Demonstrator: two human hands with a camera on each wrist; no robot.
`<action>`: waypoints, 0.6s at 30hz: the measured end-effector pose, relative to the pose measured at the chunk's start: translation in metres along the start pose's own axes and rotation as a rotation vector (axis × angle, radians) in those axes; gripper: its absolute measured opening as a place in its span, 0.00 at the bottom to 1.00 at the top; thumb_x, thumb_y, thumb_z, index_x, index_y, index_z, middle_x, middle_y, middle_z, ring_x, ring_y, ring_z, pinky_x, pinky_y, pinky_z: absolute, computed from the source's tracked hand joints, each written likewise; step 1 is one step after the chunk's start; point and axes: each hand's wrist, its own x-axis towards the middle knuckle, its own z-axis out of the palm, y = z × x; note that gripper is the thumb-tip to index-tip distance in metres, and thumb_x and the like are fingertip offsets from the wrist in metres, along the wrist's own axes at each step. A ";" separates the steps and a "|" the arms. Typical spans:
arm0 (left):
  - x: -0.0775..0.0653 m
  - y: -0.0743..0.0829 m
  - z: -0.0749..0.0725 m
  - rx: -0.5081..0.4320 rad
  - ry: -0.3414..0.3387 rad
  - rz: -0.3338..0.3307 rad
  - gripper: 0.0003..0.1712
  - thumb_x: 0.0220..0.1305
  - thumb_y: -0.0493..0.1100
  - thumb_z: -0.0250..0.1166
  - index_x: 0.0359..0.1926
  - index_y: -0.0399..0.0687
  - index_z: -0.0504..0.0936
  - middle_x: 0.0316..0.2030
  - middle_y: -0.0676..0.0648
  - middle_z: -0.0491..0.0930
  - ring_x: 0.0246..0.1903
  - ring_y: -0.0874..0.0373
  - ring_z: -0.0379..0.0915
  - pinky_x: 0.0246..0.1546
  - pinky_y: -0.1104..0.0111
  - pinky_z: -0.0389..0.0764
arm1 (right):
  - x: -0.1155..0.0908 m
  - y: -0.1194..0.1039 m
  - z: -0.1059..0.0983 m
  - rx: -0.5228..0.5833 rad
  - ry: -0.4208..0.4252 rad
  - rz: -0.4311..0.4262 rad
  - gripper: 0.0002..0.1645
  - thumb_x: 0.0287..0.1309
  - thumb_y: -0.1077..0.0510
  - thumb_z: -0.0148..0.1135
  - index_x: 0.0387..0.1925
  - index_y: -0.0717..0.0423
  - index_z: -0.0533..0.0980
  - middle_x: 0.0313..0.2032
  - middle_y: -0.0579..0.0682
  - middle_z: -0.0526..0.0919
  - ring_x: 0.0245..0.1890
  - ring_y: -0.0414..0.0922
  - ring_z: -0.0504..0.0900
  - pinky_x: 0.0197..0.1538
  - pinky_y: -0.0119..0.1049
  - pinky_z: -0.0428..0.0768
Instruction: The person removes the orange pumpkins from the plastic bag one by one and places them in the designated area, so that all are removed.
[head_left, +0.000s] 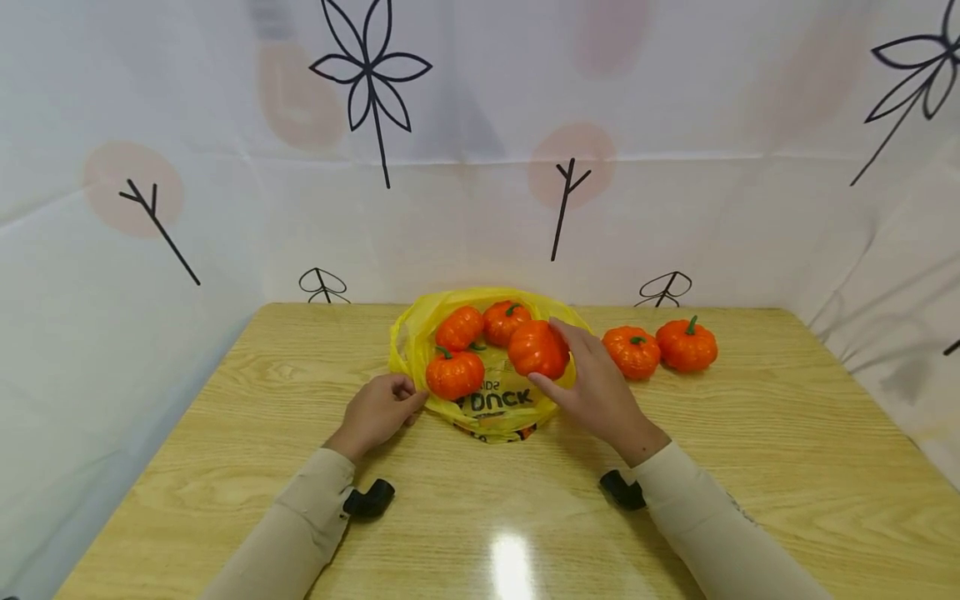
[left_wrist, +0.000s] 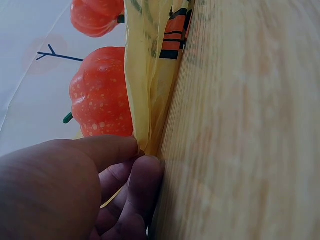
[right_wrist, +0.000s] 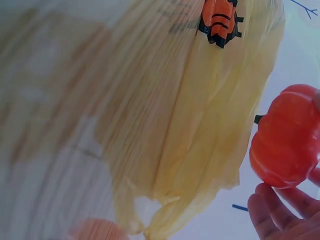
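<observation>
A yellow plastic bag (head_left: 408, 333) lies spread open on the table, with dark lettering on its inside. My left hand (head_left: 377, 413) pinches the bag's near left edge between thumb and fingers; the left wrist view shows the pinched yellow film (left_wrist: 142, 100) close up. In my right hand (head_left: 602, 392) is an orange toy pumpkin (head_left: 538, 350), gripped between thumb and fingers above the bag's right side. The right wrist view shows that pumpkin (right_wrist: 286, 137) with its green stem turned toward the bag. Three other pumpkins (head_left: 455, 374) sit inside the bag.
Two more orange pumpkins, one nearer (head_left: 632, 352) and one farther right (head_left: 687, 344), stand on the wooden table (head_left: 285, 375) right of the bag. Behind the table hangs a white patterned cloth (head_left: 465, 208). A black fitting (head_left: 369, 500) is at the left wrist, another (head_left: 622, 490) at the right.
</observation>
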 end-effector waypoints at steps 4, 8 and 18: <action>0.000 0.000 0.000 0.004 0.002 0.006 0.13 0.68 0.55 0.65 0.31 0.54 0.80 0.20 0.55 0.81 0.22 0.59 0.75 0.29 0.67 0.69 | -0.001 0.001 0.000 0.005 0.005 -0.020 0.48 0.61 0.42 0.68 0.75 0.51 0.58 0.69 0.60 0.67 0.65 0.60 0.70 0.63 0.59 0.72; 0.000 0.001 0.000 0.000 0.002 0.010 0.13 0.68 0.55 0.64 0.31 0.54 0.80 0.20 0.55 0.81 0.22 0.60 0.75 0.29 0.67 0.69 | -0.001 0.002 0.001 0.015 0.023 -0.045 0.47 0.62 0.43 0.67 0.76 0.44 0.57 0.67 0.59 0.68 0.60 0.57 0.73 0.59 0.57 0.76; 0.000 -0.001 0.000 0.000 0.001 0.014 0.13 0.68 0.56 0.64 0.31 0.55 0.80 0.20 0.55 0.81 0.22 0.59 0.74 0.29 0.66 0.69 | -0.001 0.002 -0.001 0.017 -0.036 0.019 0.45 0.66 0.41 0.63 0.78 0.32 0.52 0.69 0.64 0.61 0.58 0.61 0.75 0.55 0.60 0.78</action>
